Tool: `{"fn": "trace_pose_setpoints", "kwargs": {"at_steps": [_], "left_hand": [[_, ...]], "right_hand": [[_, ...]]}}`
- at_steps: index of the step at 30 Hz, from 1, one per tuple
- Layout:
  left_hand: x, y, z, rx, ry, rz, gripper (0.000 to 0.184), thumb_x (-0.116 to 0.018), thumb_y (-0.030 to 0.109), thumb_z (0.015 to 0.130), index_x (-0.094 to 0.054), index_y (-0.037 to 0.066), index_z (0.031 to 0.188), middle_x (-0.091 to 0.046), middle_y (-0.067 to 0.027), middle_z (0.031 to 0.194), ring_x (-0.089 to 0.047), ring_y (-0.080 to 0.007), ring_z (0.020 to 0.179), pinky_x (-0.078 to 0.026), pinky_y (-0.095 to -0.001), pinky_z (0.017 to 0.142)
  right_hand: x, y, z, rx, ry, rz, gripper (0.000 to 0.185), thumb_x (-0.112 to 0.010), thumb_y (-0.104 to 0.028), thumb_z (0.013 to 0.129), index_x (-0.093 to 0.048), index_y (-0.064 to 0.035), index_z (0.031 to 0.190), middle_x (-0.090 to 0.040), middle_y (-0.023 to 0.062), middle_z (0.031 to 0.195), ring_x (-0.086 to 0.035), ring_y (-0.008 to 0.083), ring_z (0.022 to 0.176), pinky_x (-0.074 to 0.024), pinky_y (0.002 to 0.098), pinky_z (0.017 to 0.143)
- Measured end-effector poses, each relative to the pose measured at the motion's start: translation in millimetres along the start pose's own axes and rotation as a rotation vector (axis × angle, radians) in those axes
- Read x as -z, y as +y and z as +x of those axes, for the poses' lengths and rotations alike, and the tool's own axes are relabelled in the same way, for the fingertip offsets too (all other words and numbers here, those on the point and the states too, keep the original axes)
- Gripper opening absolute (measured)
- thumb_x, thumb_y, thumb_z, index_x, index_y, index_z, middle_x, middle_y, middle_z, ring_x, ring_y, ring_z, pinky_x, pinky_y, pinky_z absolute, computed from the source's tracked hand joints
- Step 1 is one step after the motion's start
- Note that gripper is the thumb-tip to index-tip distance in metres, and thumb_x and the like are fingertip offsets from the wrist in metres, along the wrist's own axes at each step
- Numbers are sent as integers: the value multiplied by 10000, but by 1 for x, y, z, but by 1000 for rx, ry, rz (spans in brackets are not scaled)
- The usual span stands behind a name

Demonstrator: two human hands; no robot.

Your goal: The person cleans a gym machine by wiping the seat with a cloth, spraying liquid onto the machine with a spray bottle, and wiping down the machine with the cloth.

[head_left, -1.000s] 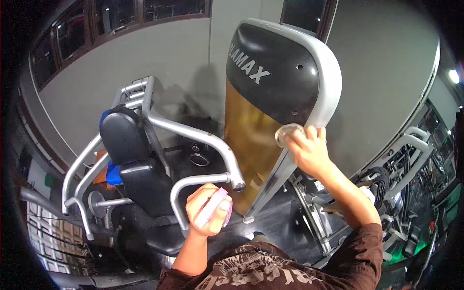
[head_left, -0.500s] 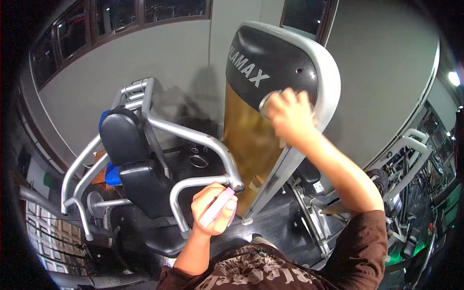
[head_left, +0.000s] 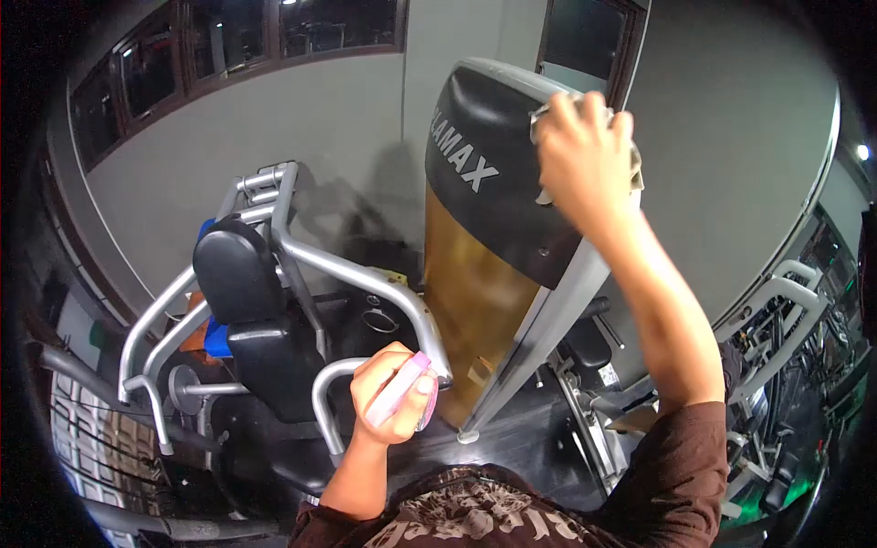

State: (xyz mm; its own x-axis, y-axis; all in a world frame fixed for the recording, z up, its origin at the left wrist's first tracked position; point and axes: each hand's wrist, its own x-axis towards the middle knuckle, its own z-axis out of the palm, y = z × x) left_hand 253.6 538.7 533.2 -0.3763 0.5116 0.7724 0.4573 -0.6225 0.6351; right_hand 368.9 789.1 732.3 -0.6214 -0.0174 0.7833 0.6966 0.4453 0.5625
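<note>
My left hand [head_left: 391, 399] is wrapped around a spray bottle [head_left: 402, 388] with a white and pink spray head; its lower part is mostly hidden by my fingers. With my right hand [head_left: 587, 160] I press a light cloth [head_left: 637, 169] against the upper right corner of the gym machine's black cover [head_left: 493, 192], at the pale frame edge. Only parts of the cloth show around my fingers. White lettering ending in "AMAX" runs across the cover. Below it is a gold-brown panel [head_left: 475, 292].
To the left stands a machine seat with a black backrest [head_left: 236, 272] and curved silver bars [head_left: 356, 272], one close to my left hand. More gym equipment [head_left: 776, 301] fills the right side. Grey walls [head_left: 274, 114] and dark windows [head_left: 338, 23] lie behind.
My right hand has moved with the cloth from the cover's lower edge up to its upper right corner. The view has shifted slightly; my left hand still grips the spray bottle.
</note>
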Motion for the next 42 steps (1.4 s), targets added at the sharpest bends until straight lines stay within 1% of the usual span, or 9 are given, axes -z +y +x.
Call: {"fn": "trace_pose_setpoints", "kwargs": {"at_steps": [6,13,15,20,23,27,35,39,42], "left_hand": [[-5,-2,8,52,37,14,164,-702,108,878,-663,-47,845,-668,-123,749,-618,-220,632,-492,-314,593],[-8,-3,7,38,54,41,309,-673,245,950,-643,-55,885,-653,-121,794,-618,-130,617,-513,-254,600],[-8,-2,7,50,73,53,305,-675,244,946,-642,-53,888,-648,-119,793,-619,-128,619,-514,-253,605],[-2,-4,-1,67,135,76,283,-673,222,936,-636,-56,893,-638,-123,794,-616,-130,621,-515,-253,613],[1,-7,-1,85,133,57,289,-673,226,938,-635,-57,893,-639,-126,797,-614,-131,619,-514,-255,613],[8,-16,19,45,80,7,296,-676,231,937,-636,-59,893,-643,-130,800,-613,-133,615,-510,-255,606],[34,-26,51,10,-4,-56,306,-675,231,943,-632,-68,897,-638,-141,805,-605,-130,614,-508,-255,603],[50,-36,57,1,-9,-86,311,-682,235,942,-631,-68,898,-624,-143,806,-603,-132,612,-508,-253,603],[60,-44,58,13,-12,-93,310,-685,234,941,-631,-70,910,-620,-142,804,-603,-135,612,-508,-254,600]], "right_hand": [[-11,-37,-22,117,11,14,247,-669,-228,769,-768,-48,905,-603,73,1076,-530,300,1078,-430,483,848],[-35,-97,-96,590,-212,218,247,-665,-291,788,-806,-113,883,-628,33,1135,-510,316,1133,-425,522,908],[-34,-91,-92,570,-199,274,233,-675,-283,775,-803,-115,873,-623,33,1119,-510,309,1127,-425,511,896],[-2,-21,-15,132,68,185,128,-668,-202,781,-746,-102,795,-621,60,1070,-533,299,1068,-434,516,872],[4,8,9,-78,-49,120,126,-665,-181,791,-731,-78,819,-596,75,1012,-554,298,1027,-454,513,866],[-16,-25,-7,62,41,41,179,-663,-198,787,-752,-57,850,-584,85,1012,-544,311,1011,-447,496,871],[-39,-118,-81,436,-248,198,198,-662,-248,780,-788,-110,847,-594,38,1041,-522,312,1088,-426,494,875],[-14,-69,-20,106,-53,115,187,-669,-207,782,-779,-104,892,-605,59,1128,-517,326,1089,-419,541,888],[7,-15,24,-163,-112,-4,154,-658,-165,810,-746,-92,912,-604,69,1092,-550,300,1069,-457,490,840]]}}
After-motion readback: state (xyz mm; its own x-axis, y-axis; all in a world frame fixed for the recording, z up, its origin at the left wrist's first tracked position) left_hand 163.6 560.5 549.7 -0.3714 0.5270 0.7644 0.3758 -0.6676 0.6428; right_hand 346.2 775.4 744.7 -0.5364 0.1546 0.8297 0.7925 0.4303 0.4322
